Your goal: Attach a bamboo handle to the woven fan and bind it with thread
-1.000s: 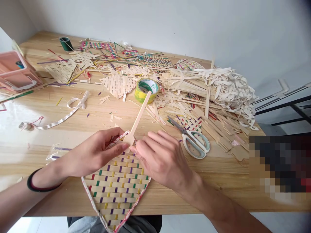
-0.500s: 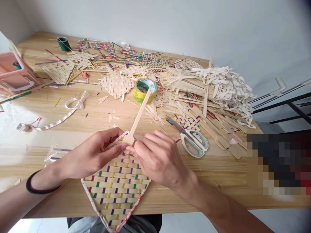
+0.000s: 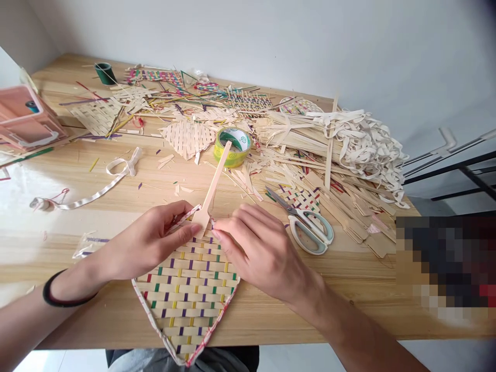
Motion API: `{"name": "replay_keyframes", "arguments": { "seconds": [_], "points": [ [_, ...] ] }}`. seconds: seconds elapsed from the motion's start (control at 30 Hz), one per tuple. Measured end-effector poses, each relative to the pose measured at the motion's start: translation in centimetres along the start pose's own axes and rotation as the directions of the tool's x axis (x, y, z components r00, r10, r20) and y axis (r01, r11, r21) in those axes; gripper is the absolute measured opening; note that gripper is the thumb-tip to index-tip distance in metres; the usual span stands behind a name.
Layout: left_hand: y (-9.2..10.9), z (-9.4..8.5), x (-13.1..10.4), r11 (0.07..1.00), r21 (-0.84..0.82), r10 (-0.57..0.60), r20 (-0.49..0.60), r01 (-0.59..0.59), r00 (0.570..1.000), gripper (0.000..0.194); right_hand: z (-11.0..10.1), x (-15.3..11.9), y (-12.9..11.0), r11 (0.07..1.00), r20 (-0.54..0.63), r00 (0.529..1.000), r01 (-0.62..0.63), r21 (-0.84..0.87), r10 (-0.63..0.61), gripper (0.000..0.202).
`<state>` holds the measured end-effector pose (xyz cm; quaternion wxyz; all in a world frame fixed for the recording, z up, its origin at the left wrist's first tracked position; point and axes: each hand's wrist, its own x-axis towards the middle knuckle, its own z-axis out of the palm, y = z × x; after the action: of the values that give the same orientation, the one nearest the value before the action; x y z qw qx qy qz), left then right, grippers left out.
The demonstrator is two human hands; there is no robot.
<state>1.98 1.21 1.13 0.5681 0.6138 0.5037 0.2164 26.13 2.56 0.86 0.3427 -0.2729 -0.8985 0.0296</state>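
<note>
A woven bamboo fan with purple, yellow, green and red strips and a bound white-and-red edge overhangs the table's front edge. My left hand pinches its upper edge, thumb on the wide base of a pale wooden handle. That handle slants up and its tip overlaps the yellow-green tape roll. My right hand is closed at the fan's upper right edge, thumb and forefinger pinching the rim beside the handle base. Its other fingers are curled.
White-handled scissors lie right of my right hand. Behind are bamboo scraps, a woven piece, a bundle of white strips and a green spool. A pink box stands left, near a white ribbon.
The handle has swung slightly left and its base shows more. My right thumb and forefinger have moved off the handle base to the rim just right of it.
</note>
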Motion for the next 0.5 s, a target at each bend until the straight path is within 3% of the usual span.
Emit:
{"name": "replay_keyframes", "arguments": {
  "seconds": [0.27, 0.5],
  "points": [
    [0.12, 0.17, -0.24, 0.999, -0.051, 0.019, 0.04, -0.017, 0.999, 0.049, 0.11, -0.29, 0.29, 0.984, -0.007, 0.997, -0.07, 0.166, 0.072, 0.016],
    [0.74, 0.24, -0.34, 0.992, -0.119, 0.041, 0.046, -0.035, 0.998, 0.046, 0.79, -0.59, 0.41, 0.921, 0.083, 0.983, -0.18, 0.345, 0.162, 0.013]
  ]
}}
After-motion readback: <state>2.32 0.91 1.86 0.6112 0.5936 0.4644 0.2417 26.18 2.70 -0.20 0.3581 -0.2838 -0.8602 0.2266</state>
